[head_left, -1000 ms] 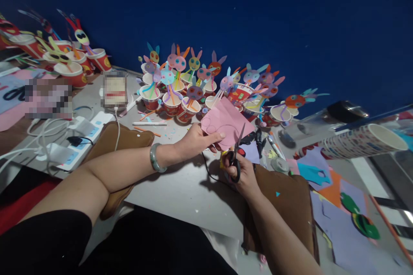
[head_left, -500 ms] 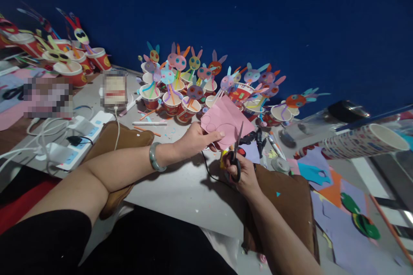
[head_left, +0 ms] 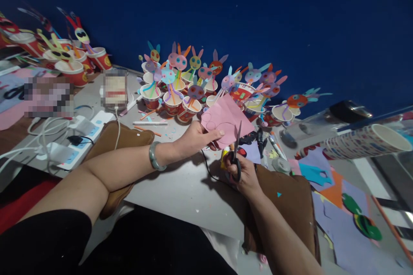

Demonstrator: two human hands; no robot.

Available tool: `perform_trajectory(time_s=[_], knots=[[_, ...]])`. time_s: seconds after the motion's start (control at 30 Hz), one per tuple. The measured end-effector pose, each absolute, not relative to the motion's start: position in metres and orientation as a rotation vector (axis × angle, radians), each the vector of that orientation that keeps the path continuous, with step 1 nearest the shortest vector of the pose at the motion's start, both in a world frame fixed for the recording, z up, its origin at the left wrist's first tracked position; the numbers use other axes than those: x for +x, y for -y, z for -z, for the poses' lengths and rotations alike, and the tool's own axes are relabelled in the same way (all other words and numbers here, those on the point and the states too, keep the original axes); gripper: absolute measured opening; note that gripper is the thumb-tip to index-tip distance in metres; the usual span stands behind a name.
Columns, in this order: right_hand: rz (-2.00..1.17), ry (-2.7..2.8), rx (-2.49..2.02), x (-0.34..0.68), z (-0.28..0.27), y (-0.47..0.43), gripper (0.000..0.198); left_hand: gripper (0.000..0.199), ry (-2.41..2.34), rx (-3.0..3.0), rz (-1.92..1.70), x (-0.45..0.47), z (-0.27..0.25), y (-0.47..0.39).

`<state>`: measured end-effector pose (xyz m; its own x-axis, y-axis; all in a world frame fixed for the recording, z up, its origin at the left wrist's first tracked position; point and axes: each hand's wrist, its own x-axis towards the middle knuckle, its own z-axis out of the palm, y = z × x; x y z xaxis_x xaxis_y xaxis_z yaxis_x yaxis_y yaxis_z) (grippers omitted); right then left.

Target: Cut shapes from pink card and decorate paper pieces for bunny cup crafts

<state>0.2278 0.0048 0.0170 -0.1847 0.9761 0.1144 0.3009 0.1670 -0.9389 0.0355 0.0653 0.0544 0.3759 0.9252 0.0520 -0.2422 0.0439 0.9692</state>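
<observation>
Between thumb and fingers, my left hand [head_left: 198, 137] pinches a sheet of pink paper [head_left: 230, 116] with circles drawn on it in outline. A bangle circles that wrist. My right hand [head_left: 247, 172] grips a pair of black-handled scissors [head_left: 237, 159], fingers in the loops, blades pointing up at the paper's lower right edge. Whether the blades touch or cut the paper I cannot tell. Just behind the paper stand several paper cups [head_left: 189, 109] topped with colourful paper rabbit heads.
A power strip [head_left: 87, 137] with cables and a brown cushion [head_left: 119, 137] lie left; another brown cushion [head_left: 284, 210] is under my right forearm. Stacked paper cups [head_left: 358, 142], a clear bottle [head_left: 322, 120] and coloured paper scraps [head_left: 342, 223] lie right. A blue partition [head_left: 226, 8] stands behind.
Almost nothing differs. The scissor blades look closer together than before; both hands keep their hold in nearly the same place.
</observation>
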Motion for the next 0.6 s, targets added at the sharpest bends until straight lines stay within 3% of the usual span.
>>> perform_trajectory(time_s=[0.6], knots=[[-1.086, 1.654, -1.239, 0.2280, -0.0193, -0.0045, 0.064, 0.032, -0.753, 1.215, -0.990, 0.0342, -0.0613, -0.0642]])
